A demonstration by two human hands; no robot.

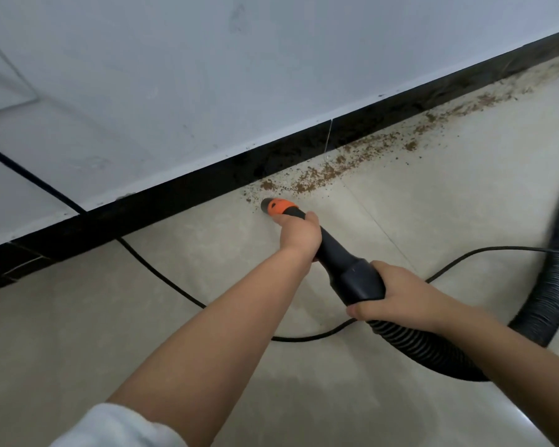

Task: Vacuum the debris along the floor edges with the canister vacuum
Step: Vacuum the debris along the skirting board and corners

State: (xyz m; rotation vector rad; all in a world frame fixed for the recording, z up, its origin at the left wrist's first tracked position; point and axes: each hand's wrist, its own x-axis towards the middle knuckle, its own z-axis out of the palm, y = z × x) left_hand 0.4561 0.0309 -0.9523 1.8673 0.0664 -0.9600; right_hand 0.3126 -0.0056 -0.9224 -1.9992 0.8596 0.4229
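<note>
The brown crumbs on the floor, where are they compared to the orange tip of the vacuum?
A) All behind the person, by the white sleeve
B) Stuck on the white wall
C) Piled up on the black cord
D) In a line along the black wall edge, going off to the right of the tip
D: the brown crumbs trail along the black baseboard up and to the right from the orange tip.

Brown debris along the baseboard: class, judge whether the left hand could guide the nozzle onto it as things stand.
Probably yes. The left hand grips the nozzle, whose tip sits at the near end of the brown debris; bare floor lies alongside the trail, nothing blocking.
</note>
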